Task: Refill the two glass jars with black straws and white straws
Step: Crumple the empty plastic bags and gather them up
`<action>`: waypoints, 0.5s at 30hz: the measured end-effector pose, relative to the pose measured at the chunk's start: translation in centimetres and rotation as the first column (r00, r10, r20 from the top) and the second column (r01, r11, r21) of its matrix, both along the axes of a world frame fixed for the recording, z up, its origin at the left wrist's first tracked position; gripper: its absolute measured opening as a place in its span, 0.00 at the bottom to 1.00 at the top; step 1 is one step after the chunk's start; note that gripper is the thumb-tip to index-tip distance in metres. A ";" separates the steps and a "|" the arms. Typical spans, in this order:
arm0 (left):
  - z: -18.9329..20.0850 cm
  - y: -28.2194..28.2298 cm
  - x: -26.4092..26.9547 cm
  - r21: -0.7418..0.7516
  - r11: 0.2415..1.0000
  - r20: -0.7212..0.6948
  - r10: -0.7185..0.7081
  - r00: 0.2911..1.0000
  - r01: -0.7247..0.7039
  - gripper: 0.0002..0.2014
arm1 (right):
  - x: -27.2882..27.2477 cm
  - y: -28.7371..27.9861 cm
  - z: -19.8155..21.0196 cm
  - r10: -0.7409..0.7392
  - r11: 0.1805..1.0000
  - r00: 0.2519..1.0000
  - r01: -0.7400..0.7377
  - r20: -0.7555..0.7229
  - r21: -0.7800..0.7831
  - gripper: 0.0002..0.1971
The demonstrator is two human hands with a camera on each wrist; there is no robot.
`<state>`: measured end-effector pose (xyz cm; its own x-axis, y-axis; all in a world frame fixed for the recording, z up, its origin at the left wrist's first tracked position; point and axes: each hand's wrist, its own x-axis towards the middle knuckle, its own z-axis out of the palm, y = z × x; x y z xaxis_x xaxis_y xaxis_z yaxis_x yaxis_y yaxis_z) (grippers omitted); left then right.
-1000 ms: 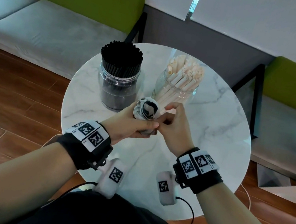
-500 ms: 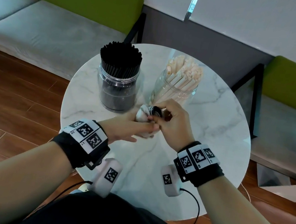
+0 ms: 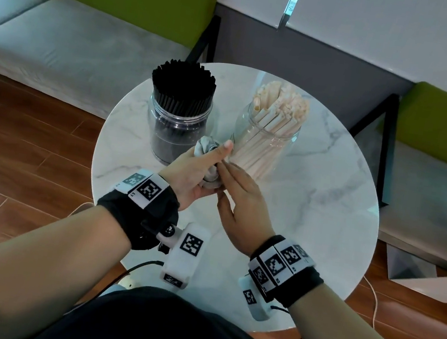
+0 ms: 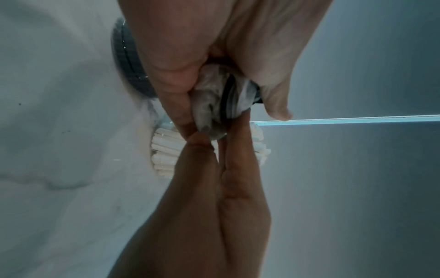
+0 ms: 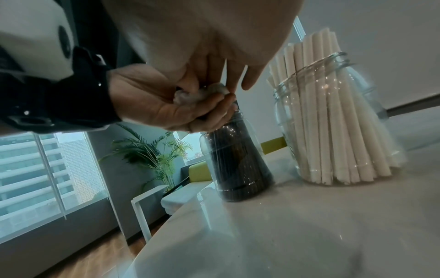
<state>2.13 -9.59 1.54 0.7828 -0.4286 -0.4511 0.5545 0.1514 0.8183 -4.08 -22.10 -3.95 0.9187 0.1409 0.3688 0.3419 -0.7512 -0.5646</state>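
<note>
Two glass jars stand at the back of the round marble table (image 3: pixel 312 212). The left jar (image 3: pixel 176 132) is packed with black straws (image 3: pixel 182 86); the right jar (image 3: pixel 267 147) holds white straws (image 3: pixel 281 102). In front of them and just above the table, my left hand (image 3: pixel 195 170) grips a crumpled wad of clear wrapper (image 3: pixel 211 174) with something dark in it, thumb stretched out. My right hand (image 3: pixel 241 198) lies with straight fingers against the wad's right side. The left wrist view shows the wad (image 4: pixel 221 101) squeezed between my left hand's fingers. The right wrist view shows the wad (image 5: pixel 202 94) in my cupped left hand (image 5: pixel 154 101).
Benches with grey seats and green backs stand behind the table on the left (image 3: pixel 63 26) and on the right (image 3: pixel 433 188). The floor (image 3: pixel 12 165) is wood. In the right wrist view a potted palm (image 5: pixel 152 150) and a window (image 5: pixel 35 169) lie beyond the table.
My right hand has gone from curled fingers working at the wad to straight fingers laid flat against it. My left thumb has stretched out. Both hands shifted slightly toward the jars.
</note>
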 end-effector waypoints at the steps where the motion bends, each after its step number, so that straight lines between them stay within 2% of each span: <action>1: 0.1 0.0 0.0 0.019 1.000 -0.001 0.021 1.000 -0.021 0.18 | 0.1 -0.2 0.1 0.028 0.999 0.999 -0.027 0.023 -0.041 0.25; 3: 0.1 0.0 -0.1 0.036 0.996 0.011 0.076 0.997 -0.076 0.14 | 0.4 -0.9 0.5 0.065 0.998 0.997 -0.066 0.052 0.017 0.22; 6: -0.2 0.1 -0.1 0.082 0.992 0.071 0.091 0.993 -0.096 0.12 | 0.2 -0.9 1.8 -0.016 0.937 0.999 0.029 -0.041 0.349 0.20; 7: -0.3 0.1 -0.1 0.105 0.990 0.078 0.090 0.993 -0.098 0.12 | 0.1 -0.7 2.1 -0.036 0.909 0.996 0.065 -0.077 0.411 0.22; 10: -0.5 0.2 -0.4 0.133 0.984 0.081 0.111 0.991 -0.121 0.09 | 0.4 -0.1 2.0 -0.064 0.902 0.992 0.104 -0.108 0.420 0.23; 13: -0.6 0.2 -0.4 0.143 0.985 0.086 0.085 0.993 -0.097 0.02 | 0.6 0.7 1.6 -0.099 0.888 0.989 0.138 -0.109 0.438 0.14; 15: -0.8 0.2 -0.5 0.224 0.972 0.128 0.043 0.991 -0.071 0.03 | 0.5 1.3 1.5 -0.130 0.861 0.977 0.196 -0.169 0.470 0.11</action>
<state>1.66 -9.42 0.73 0.8576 -0.2790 -0.4321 0.4452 -0.0181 0.8953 -3.55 -20.80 -2.42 0.9563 -0.1800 0.2302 0.1390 -0.4130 -0.9001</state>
